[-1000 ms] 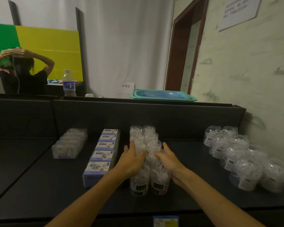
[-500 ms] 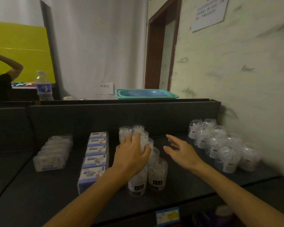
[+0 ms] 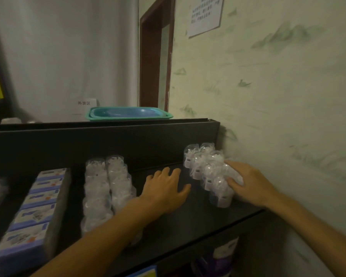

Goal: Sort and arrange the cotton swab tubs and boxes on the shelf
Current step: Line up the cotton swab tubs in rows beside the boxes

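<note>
Clear swab tubs (image 3: 208, 172) sit in a tight cluster at frame right on the black shelf (image 3: 198, 212), next to the wall; right hand (image 3: 248, 182) rests on the cluster's right side, fingers curled round the nearer tubs. Left hand (image 3: 166, 188) hovers w/ fingers spread, holding nothing, between that cluster & a 2nd double row of tubs (image 3: 108, 188) at center-left. Blue boxes (image 3: 32, 214) line up at lower left; teal basin (image 3: 128, 113) sits atop the shelf's back panel.

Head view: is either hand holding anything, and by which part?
Right hand grips the wall-side tubs by their right flank; left hand holds nothing.
</note>
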Demonstrator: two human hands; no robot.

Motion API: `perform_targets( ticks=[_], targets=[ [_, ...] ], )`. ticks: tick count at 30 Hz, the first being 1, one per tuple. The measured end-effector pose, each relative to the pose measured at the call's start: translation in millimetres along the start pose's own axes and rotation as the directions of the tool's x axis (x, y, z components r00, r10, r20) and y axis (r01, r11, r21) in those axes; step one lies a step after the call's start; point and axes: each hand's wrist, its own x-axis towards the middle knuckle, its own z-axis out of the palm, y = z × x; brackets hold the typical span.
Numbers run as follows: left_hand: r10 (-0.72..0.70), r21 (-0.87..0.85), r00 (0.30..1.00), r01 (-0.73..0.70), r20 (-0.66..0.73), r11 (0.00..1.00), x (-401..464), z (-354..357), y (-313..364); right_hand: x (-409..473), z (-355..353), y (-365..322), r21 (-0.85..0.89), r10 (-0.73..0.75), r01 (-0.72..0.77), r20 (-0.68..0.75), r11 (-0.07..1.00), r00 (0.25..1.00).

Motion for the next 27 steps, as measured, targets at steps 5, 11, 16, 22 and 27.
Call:
perform_targets(
  ticks=[5, 11, 16, 22, 27],
  targets=[
    [-0.096, -0.042, 0.995, 0.097, 0.024, 0.994, 44, 20, 27, 33, -17, 50, 0.058, 0.023, -0.024, 0.028, 0.998, 0.999],
    [-0.207, -0.124, 0.978, 0.204, -0.012, 0.971, 96, 31, 44, 106, -11, 86, 0.091, 0.039, -0.063, 0.248, 0.994, 0.968],
    [-0.353, -0.24, 0.933, 0.358, 0.063, 0.902, 144, 37, 44, 171, 17, 104, 0.088, 0.055, -0.098, 0.402, 0.991, 0.914],
    [-0.422, -0.316, 0.895, 0.445, 0.143, 0.838, 187, 43, 44, 221, 43, 111, 0.114, 0.135, -0.21, 0.465, 0.971, 0.875],
    [-0.389, -0.302, 0.898, 0.436, 0.206, 0.848, 211, 45, 41, 247, 67, 107, 0.157, 0.174, -0.291, 0.513, 0.944, 0.84]
  ],
)
